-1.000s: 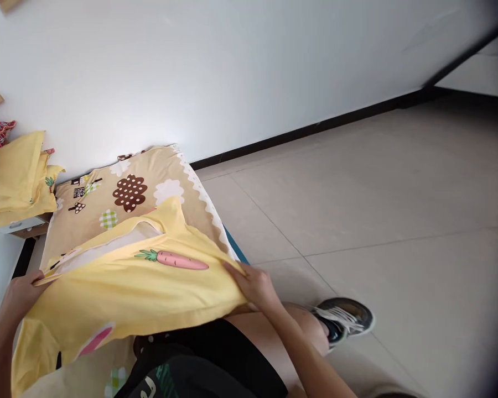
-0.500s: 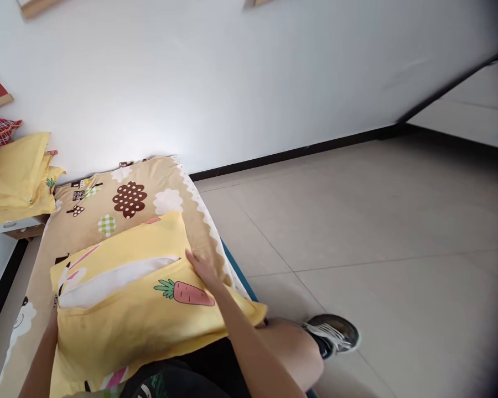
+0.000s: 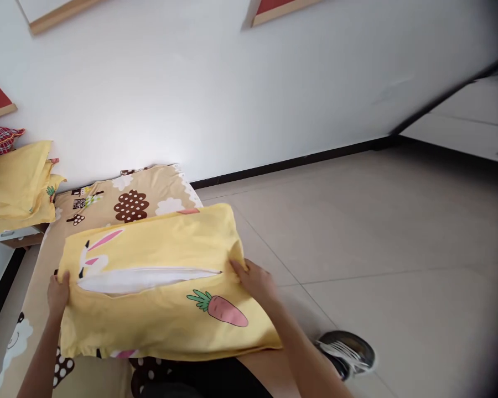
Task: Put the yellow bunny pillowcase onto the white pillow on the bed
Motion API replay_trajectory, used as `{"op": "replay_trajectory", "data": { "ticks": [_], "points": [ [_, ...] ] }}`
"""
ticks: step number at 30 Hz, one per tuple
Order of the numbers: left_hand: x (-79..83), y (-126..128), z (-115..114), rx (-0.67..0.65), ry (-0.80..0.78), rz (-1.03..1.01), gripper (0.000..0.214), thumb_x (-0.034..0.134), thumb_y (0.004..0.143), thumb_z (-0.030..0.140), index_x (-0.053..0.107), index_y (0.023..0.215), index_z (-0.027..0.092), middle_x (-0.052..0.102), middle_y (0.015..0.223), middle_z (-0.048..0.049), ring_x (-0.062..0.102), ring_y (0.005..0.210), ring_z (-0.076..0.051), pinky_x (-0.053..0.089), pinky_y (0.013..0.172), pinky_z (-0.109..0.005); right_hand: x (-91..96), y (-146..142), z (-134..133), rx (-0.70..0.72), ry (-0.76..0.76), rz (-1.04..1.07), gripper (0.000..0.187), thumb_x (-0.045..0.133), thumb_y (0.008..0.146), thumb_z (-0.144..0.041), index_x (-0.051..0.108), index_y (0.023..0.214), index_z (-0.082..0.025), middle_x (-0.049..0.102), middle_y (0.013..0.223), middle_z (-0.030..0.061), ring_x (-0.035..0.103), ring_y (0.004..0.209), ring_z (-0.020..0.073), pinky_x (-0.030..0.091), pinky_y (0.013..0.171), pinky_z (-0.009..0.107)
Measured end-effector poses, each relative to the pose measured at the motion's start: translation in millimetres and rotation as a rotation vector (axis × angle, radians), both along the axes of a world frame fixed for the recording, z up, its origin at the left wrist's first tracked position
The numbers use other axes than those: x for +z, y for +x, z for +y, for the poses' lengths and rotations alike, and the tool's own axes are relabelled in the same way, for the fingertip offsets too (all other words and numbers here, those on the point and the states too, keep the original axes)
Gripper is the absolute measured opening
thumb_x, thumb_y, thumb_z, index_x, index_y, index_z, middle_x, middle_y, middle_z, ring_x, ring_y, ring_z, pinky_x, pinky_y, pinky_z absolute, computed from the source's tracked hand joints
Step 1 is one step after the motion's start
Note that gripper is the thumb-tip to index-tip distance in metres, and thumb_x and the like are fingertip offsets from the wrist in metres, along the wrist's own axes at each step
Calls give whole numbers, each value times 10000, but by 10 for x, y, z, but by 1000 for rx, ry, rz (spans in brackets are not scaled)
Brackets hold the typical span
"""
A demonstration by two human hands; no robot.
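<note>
A yellow pillow (image 3: 157, 326) with a rabbit and carrot print lies across my lap and the bed, its case open along a slit that shows the white filling inside. My left hand (image 3: 57, 293) grips the pillow's left edge, fingers curled over the fabric. My right hand (image 3: 255, 279) pinches the case at the right end of the slit.
A beige bedsheet (image 3: 149, 190) with tree and cloud prints covers the bed under the pillow. Folded yellow pillowcases (image 3: 14, 188) sit on a stand at far left, against the white wall. Pale floor tiles (image 3: 377, 237) spread to the right; my shoe (image 3: 348, 354) rests on them.
The pillow has turned and shifted right, its slit facing up now. My right hand moved from the pillow's top to the slit's right end; my left hand came into view on the left edge.
</note>
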State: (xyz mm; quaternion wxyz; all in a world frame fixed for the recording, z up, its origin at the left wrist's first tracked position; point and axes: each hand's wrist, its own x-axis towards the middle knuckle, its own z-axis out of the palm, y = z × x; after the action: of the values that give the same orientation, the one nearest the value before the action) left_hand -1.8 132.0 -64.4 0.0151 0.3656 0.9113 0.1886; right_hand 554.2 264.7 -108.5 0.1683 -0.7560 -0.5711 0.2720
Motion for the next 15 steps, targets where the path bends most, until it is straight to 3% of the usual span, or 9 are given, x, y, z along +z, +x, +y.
{"op": "replay_trajectory", "data": {
  "ticks": [2,4,7,10,12,15],
  "points": [
    [-57,256,208,-85,32,20,540,386,900,415,514,1288,61,573,1297,-247,498,1294,-349,413,1054,-506,16,-170,23,-11,20,-65,493,435,879,-415,628,1181,-77,668,1087,254,631,1000,386,467,850,526],
    [-59,567,441,-276,89,54,571,378,924,408,448,1395,93,442,1485,-199,365,1421,-290,310,1158,-449,47,-500,34,51,124,-104,552,417,912,-363,500,1375,-75,563,1328,262,542,1213,374,408,982,522],
    [-105,1111,791,-581,118,102,612,325,974,448,373,1491,125,306,1592,-142,212,1501,-248,197,1216,-427,30,-1152,47,351,399,-108,569,297,1000,-405,366,1503,-149,386,1542,148,319,1440,277,299,1122,455],
    [-382,1577,958,-709,-5,99,582,310,989,424,383,1507,169,313,1592,-103,217,1500,-264,145,1217,-500,-144,-1565,32,560,466,-112,563,253,1022,-447,372,1509,-189,381,1551,97,328,1442,258,295,1125,486],
    [-676,1732,917,-731,-38,103,569,311,992,401,381,1512,184,325,1586,-88,236,1494,-262,127,1216,-519,-329,-1543,-28,585,462,-114,547,281,1019,-439,420,1482,-184,418,1526,98,377,1416,255,321,1110,478],
    [-1078,1733,775,-713,68,132,558,265,1002,340,365,1519,159,327,1585,-97,236,1495,-219,125,1227,-467,-649,-1181,-218,480,515,-153,532,290,1015,-392,425,1485,-183,434,1515,101,381,1416,251,288,1137,477]
  ]
}}
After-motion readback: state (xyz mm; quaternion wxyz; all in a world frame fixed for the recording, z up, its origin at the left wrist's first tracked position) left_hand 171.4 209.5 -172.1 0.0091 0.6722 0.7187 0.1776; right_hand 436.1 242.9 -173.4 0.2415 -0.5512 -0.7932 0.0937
